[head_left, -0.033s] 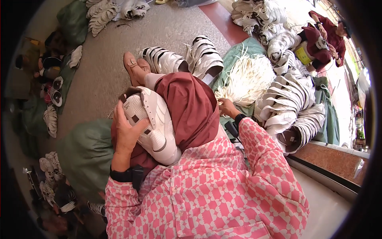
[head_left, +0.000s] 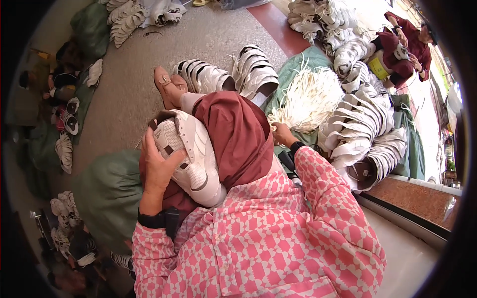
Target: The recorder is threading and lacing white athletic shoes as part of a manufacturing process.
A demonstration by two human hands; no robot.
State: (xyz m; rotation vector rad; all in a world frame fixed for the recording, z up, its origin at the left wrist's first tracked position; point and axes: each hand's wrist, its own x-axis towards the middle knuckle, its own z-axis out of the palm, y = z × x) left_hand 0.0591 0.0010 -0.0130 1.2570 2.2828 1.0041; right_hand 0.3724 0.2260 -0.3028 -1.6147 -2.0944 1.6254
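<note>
The left hand clasps a white shoe propped on the person's maroon lap, fingers wrapped over its side. The right hand reaches into a bundle of white laces, fingers pinched on strands. Tugging one lace could drag the tangle along, and the shoe, held one-handed, might slide off the knee

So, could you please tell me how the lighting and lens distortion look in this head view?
In the head view, fisheye bending curves the ledge at lower right, and a dark vignette rings the frame. Strong daylight washes out the upper right, near the white shoe uppers. The left hand on the white shoe is sharp and evenly lit; the right hand reaches the white laces.
</note>
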